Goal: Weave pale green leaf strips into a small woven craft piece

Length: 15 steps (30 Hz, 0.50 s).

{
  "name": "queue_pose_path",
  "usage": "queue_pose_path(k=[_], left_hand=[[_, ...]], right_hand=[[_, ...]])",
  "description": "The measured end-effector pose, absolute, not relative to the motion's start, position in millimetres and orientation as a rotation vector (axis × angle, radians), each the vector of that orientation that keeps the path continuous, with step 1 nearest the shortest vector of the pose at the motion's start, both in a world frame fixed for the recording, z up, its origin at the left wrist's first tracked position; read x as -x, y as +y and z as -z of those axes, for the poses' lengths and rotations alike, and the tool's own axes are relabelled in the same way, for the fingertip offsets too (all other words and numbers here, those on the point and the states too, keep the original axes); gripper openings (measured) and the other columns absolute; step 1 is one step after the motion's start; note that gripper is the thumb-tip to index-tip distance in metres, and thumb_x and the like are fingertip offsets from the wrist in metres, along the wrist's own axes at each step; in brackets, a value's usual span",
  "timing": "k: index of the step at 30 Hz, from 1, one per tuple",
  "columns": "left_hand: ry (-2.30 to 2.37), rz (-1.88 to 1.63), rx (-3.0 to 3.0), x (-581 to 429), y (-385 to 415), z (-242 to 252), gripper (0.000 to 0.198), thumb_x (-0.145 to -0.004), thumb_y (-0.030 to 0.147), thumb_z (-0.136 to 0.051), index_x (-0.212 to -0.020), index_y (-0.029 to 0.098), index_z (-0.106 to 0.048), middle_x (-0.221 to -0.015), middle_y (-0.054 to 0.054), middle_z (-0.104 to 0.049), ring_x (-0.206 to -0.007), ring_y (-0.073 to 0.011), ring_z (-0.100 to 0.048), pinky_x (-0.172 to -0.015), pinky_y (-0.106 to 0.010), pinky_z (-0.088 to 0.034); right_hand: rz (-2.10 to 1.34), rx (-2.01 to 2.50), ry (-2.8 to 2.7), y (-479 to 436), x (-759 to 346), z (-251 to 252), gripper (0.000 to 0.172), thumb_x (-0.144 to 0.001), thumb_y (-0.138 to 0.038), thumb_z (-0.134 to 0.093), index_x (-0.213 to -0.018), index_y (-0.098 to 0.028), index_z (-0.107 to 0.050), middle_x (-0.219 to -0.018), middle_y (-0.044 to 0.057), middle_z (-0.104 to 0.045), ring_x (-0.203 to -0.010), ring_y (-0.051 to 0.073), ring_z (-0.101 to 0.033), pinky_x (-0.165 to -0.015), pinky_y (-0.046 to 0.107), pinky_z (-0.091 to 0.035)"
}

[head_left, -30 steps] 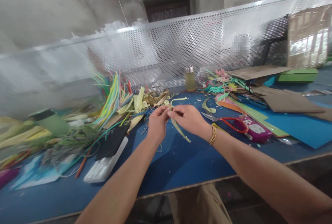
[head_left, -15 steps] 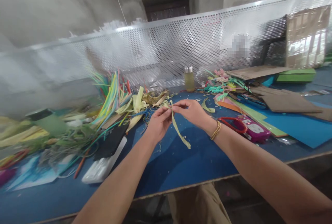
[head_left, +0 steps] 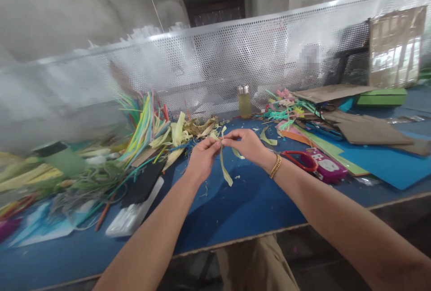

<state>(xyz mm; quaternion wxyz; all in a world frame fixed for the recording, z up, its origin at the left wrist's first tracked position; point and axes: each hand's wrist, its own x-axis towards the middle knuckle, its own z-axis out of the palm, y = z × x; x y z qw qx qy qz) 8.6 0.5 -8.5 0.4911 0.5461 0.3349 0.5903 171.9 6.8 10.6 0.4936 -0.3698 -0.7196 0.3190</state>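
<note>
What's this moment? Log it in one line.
left hand: pinching pale strip; right hand: pinching same strip; bottle: upright beyond hands

Left forearm (head_left: 156, 228), one, bare, entering from seven o'clock and slanting toward one. Left wrist (head_left: 193, 175), roughly in line with the forearm. Left hand (head_left: 204, 154), one, just below the centre; digits directed toward one o'clock, thumb extended along the inner side, tip pressed in a pinch. Right forearm (head_left: 326, 205), one, bare, entering from four o'clock, aimed at ten. Right wrist (head_left: 269, 161), little bent. Right hand (head_left: 247, 145), one, digits toward ten o'clock, forefinger arched over the thumb in a pinch, remaining fingers largely hidden. Fingertips of the pair very close together; contact between them not determinable.
</note>
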Motion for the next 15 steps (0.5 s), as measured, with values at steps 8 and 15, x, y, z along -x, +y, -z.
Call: queue_pose_path(k=[8, 15], left_hand=[[0.720, -1.347, -1.191, -10.6, -1.9, 7.1, 0.022, -0.063, 0.025, -0.083, -0.081, 0.017, -0.073, -0.079, -0.002, -0.069, -0.073, -0.0121, -0.061, -0.074, -0.026, -0.047], [0.683, -1.327, -1.206, -11.2, -3.5, 6.2, 0.021, -0.064, 0.023, -0.082, -0.083, 0.018, -0.075, -0.080, -0.001, -0.069, -0.071, -0.0105, -0.057, -0.071, -0.025, -0.044]], right_hand=[[-1.065, 0.796, -1.564, 12.4, -174.9, -9.7, 0.023, -0.084, -0.039, -0.062, -0.080, -0.019, -0.074, -0.086, 0.004, -0.074, -0.084, 0.015, -0.065, -0.078, 0.028, -0.050], [-1.029, 0.790, -1.563, 11.4, -172.9, -10.9, 0.014, -0.076, -0.031, -0.071, -0.081, -0.018, -0.070, -0.086, 0.004, -0.074, -0.082, 0.015, -0.066, -0.079, 0.029, -0.051]])
